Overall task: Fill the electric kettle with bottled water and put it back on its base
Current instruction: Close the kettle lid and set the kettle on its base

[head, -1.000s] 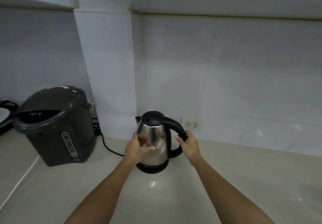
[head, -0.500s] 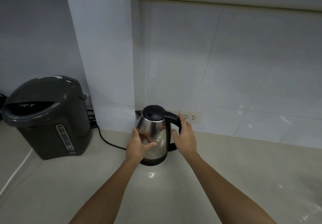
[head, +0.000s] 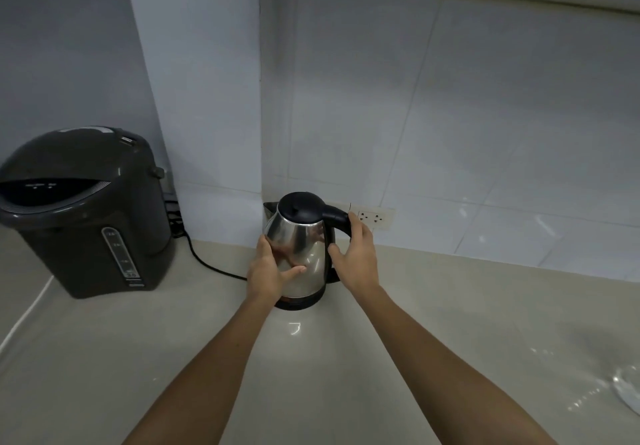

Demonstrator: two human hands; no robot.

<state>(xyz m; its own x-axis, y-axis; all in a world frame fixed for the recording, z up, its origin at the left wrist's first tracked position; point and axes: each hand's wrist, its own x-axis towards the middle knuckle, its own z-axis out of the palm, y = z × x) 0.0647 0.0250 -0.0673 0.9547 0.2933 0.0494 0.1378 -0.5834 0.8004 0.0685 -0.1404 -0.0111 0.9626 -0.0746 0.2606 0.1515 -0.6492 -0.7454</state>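
Observation:
A stainless steel electric kettle [head: 304, 237] with a black lid and black handle stands upright on its round black base [head: 297, 304], on the beige counter near the wall corner. My left hand [head: 268, 271] is wrapped around the left side of the steel body, thumb across the front. My right hand [head: 356, 254] lies against the handle with its fingers spread and straight, not closed around it. No water bottle is in view.
A dark grey thermo pot [head: 86, 216] stands at the left, and a black cord [head: 207, 265] runs along the counter toward the kettle. A wall outlet [head: 372, 218] sits right behind the handle. A white cable [head: 24, 316] lies far left, and a pale rim [head: 630, 392] shows bottom right.
My right hand has let go of the kettle's handle and opened its fingers against it. My left hand stays on the body. The view has tilted down and shifted.

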